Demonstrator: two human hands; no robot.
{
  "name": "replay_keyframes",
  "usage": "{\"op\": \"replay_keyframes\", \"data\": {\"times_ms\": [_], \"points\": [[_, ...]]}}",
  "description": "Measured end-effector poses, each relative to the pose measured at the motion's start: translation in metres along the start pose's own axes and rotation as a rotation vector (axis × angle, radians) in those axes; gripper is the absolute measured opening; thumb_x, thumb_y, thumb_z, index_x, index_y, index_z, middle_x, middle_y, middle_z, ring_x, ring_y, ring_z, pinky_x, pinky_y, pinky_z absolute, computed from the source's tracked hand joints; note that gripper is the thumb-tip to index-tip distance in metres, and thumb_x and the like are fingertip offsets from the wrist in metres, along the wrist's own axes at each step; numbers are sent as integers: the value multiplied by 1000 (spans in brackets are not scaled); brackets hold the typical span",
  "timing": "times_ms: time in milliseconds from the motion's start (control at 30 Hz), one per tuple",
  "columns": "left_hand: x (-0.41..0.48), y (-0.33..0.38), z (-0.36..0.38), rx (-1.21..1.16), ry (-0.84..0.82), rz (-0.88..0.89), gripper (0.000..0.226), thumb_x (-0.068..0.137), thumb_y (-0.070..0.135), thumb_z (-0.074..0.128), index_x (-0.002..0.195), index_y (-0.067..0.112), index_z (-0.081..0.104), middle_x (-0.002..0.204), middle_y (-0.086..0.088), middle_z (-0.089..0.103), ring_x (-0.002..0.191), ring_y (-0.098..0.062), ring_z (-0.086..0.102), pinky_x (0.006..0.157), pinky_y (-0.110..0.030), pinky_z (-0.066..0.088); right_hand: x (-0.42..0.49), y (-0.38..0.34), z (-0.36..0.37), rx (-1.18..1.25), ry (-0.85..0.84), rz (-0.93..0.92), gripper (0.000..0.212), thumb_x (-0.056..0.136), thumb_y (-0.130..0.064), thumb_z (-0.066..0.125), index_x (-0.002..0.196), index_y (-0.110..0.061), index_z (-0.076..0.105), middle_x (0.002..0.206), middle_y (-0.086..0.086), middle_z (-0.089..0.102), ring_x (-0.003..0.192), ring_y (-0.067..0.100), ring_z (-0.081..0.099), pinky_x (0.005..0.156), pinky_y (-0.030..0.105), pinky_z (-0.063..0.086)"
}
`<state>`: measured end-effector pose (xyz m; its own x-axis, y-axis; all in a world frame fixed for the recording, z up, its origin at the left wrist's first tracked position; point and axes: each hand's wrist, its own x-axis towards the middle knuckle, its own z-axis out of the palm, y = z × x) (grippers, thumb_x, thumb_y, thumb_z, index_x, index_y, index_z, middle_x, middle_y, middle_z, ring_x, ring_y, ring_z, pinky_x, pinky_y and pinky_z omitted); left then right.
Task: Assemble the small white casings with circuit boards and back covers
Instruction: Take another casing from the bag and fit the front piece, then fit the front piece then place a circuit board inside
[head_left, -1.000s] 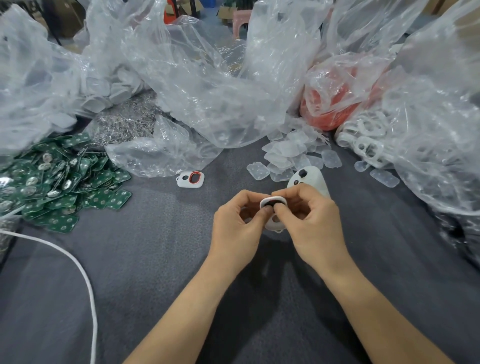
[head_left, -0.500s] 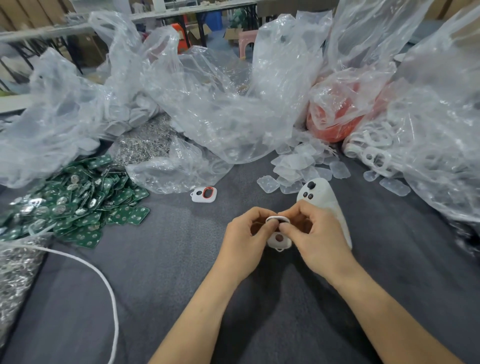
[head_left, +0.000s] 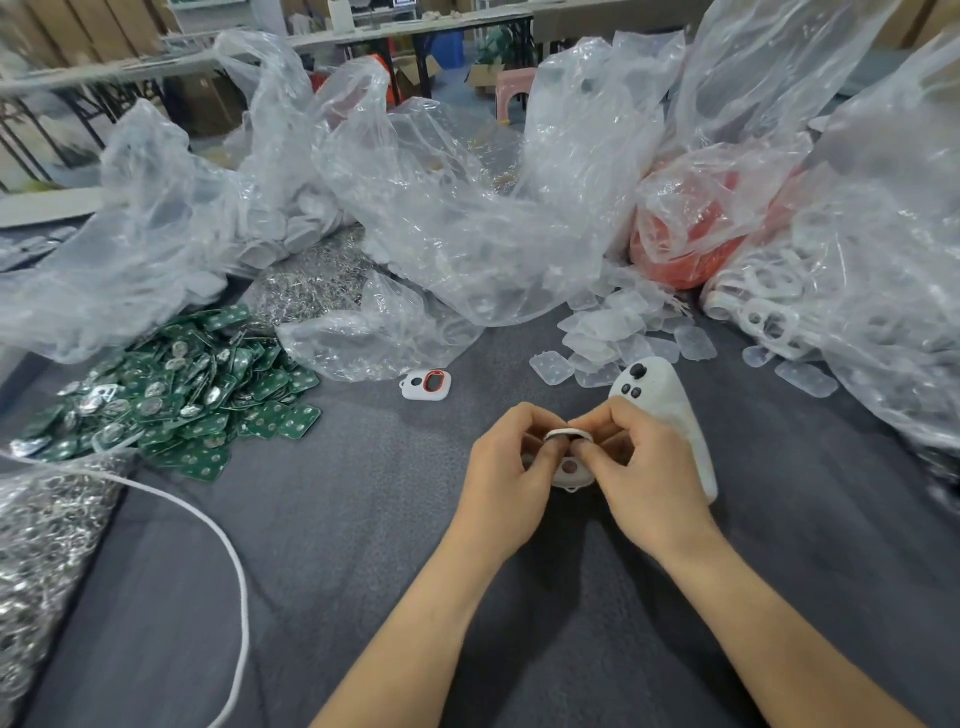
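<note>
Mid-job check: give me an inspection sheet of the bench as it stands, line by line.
Surface: grey cloth table.
Job's things: white casing held at centre; green circuit boards heaped at left; casing with a red ring lying apart; translucent covers spilled at right.
Clutter: clear plastic bags across the back; metal parts heaped at left; white controller right of centre.
Hands: left hand and right hand both pinch the white casing.
Cables: white cable curving over the cloth at left.
Surroundings: workshop tables behind.

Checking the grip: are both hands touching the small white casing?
Touching. The head view shows the fingertips of the left hand and right hand pinching the small white casing.
</note>
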<state>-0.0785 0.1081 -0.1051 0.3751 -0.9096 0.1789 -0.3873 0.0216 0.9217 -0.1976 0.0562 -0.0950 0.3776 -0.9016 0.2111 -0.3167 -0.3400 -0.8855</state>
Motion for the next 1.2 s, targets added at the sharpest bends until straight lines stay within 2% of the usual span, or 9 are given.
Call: {"op": "replay_keyframes", "data": {"times_ms": [200,367,633,800,867,967,1033,1133,1200], "points": [[3,-5,-2,-14,-5,-52,25,88,0,61,93,22,69,83,7,73,80,-7,69,77,-28,55,0,0,4,-74,62,-83,16,82,0,68,85,-15,66,77,-10,66,74,2,62,66,10,47],[-1,-3,2,31,70,-11,29,86,1,63,82,30,65,71,13,69,69,1,66,65,-11,48,1,3,6,-125,70,-93,12,83,-2,68,83,-13,64,76,-6,66,72,7,62,67,21,50],[-1,-7,8,-16,126,-1,20,86,1,62,81,20,64,71,8,69,67,-3,65,63,-13,47,2,5,8,-105,90,-96,16,82,-2,69,87,-16,63,78,-8,66,75,4,63,69,14,50],[0,-7,5,-119,147,-3,17,86,3,63,82,20,62,75,11,67,69,-2,63,63,-10,46,-4,0,16,-111,146,-167,24,81,3,65,98,-15,67,89,-7,66,84,6,63,78,19,51],[0,-9,4,-136,129,-21,13,87,7,65,85,19,63,77,7,68,71,-4,64,66,-15,48,-5,-2,15,-120,136,-178,26,82,5,64,101,-13,68,94,-4,66,87,6,62,80,20,51],[2,-13,1,-155,98,-59,13,88,6,64,92,19,66,84,3,71,80,-10,67,76,-27,55,-3,-8,16,-161,114,-216,30,79,8,64,101,-12,70,95,-2,61,88,2,59,79,7,44],[5,-14,-8,-181,63,-73,16,89,5,63,97,18,68,88,1,72,85,-15,69,80,-36,56,-2,-13,21,-199,84,-235,33,79,8,63,105,-11,71,93,-2,58,87,2,58,79,4,41],[16,-17,-33,-117,65,-10,22,90,3,60,91,24,65,79,9,69,73,-3,64,69,-20,51,9,-26,36,-192,-23,-234,37,84,2,62,118,-13,67,96,-5,56,86,2,55,82,4,40],[25,-16,-48,-90,123,10,28,90,0,58,85,28,61,73,14,64,67,3,59,64,-13,44,27,-39,48,-208,-51,-244,32,86,-5,63,116,-15,68,99,-4,58,87,2,54,84,6,38]]}}
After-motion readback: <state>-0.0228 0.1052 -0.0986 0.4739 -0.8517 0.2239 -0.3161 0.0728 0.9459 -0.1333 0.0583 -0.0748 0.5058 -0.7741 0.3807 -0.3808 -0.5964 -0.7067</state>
